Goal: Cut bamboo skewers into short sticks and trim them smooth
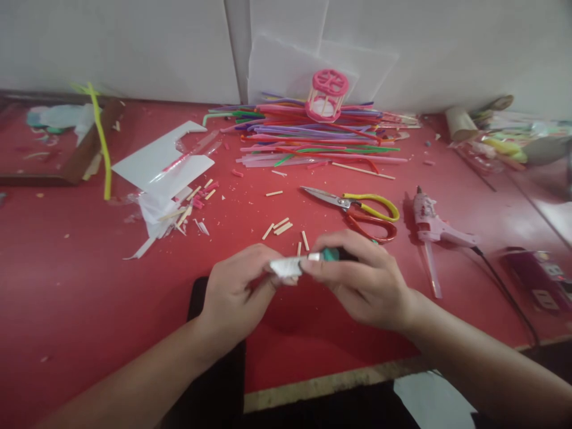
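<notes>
My left hand (241,286) is closed, thumb and fingers pinching a small, flat white piece (286,268) that looks like folded paper. Opposite it, my right hand (366,280) is wrapped round a dark slim tool with a green part (330,254). Its front end and the right fingertips meet the white piece's right end. The kind of tool is partly hidden by the fingers. Just beyond the hands lie several short wooden stick pieces (282,227). Scissors (348,205) with one yellow and one red handle rest beyond my right hand.
A pink hot glue gun (435,223) lies on the red table (111,286) at right, near a purple power strip (538,280). Behind are colourful pipe cleaners (313,134) and a pink cage-like model (328,95). White paper scraps (165,170) lie left; a black object (223,375) sits in front.
</notes>
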A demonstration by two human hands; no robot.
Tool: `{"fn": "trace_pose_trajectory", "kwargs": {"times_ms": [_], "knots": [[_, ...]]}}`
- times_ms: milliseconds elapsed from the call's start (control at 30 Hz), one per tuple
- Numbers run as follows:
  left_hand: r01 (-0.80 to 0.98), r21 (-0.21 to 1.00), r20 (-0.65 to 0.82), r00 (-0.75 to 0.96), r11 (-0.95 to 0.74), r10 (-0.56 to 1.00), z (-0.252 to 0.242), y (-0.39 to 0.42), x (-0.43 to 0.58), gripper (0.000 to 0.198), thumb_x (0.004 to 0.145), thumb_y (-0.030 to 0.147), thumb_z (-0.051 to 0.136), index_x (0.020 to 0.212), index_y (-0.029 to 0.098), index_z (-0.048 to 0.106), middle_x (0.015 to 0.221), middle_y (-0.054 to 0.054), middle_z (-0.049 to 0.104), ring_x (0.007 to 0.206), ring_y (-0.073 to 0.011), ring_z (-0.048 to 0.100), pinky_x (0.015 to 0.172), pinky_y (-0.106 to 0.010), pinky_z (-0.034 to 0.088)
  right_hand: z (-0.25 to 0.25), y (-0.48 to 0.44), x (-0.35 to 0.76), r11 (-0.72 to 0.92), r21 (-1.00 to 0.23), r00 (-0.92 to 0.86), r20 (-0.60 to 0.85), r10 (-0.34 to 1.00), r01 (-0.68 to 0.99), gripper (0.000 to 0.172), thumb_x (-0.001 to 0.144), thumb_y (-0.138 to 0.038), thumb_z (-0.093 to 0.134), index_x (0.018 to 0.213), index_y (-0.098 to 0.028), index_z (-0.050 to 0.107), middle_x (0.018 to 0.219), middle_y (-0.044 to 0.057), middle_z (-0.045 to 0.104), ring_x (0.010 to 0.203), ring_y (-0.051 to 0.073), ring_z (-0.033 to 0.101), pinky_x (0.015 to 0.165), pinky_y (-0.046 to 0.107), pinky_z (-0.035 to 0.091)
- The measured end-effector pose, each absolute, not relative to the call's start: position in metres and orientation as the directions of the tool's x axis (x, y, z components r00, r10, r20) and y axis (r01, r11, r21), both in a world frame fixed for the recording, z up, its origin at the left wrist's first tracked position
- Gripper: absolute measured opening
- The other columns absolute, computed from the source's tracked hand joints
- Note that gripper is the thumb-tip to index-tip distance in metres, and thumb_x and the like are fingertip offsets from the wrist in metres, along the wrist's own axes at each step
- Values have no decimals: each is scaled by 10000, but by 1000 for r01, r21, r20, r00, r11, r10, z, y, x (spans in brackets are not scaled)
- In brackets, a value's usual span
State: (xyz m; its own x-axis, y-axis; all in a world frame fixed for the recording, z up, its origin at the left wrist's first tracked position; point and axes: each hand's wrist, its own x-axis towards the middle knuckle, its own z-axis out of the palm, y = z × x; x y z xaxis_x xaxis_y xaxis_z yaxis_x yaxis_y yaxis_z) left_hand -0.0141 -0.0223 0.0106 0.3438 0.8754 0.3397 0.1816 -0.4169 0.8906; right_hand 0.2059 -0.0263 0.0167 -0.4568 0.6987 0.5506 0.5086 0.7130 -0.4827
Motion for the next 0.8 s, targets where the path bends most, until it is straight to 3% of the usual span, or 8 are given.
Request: {"fn": "trace_pose_trajectory", "kwargs": {"times_ms": [67,167,267,400,633,800], "knots": [[169,891,345,354,-422,869,11,-24,-13,185,854,67,605,812,225,693,747,-4,725,687,-131,678,647,-227,554,17,-19,211,679,-487,-370,587,720,550,320,868,-58,563,1111,-236,671,1008,74,630,868,161,630,729,316,536],[192,924,283,241,-331,928,7,-24,-11,119,862,117,643,822,220,691,778,-5,741,715,-133,695,678,-224,570,20,-14,215,669,-467,-289,650,703,578,323,852,-57,601,1110,-240,666,993,72,626,895,177,634,757,337,541],[196,943,239,165,-269,957,4,-22,-11,96,838,127,677,850,221,693,783,8,744,702,-127,696,653,-207,566,19,-21,211,705,-450,-372,624,688,548,351,844,-43,595,1117,-253,663,1038,72,618,880,168,627,724,326,533],[161,950,232,212,-268,949,4,-20,-12,162,797,83,676,860,229,710,813,1,749,739,-146,698,679,-230,568,14,-33,202,756,-396,-510,566,648,521,428,837,-24,543,1160,-283,653,1086,65,612,873,160,597,707,324,502],[194,921,286,253,-338,924,7,-19,-14,162,815,96,653,862,238,715,796,-6,736,705,-144,671,664,-249,548,14,-32,201,747,-437,-488,570,661,501,400,830,-7,546,1126,-240,681,1070,76,620,869,165,608,711,324,506],[201,915,291,269,-349,918,7,-19,-14,135,825,122,649,860,233,717,782,-15,735,683,-150,666,633,-251,538,15,-33,202,742,-459,-491,559,668,488,451,831,-7,548,1176,-274,661,1073,66,621,871,164,608,703,320,506]]}}
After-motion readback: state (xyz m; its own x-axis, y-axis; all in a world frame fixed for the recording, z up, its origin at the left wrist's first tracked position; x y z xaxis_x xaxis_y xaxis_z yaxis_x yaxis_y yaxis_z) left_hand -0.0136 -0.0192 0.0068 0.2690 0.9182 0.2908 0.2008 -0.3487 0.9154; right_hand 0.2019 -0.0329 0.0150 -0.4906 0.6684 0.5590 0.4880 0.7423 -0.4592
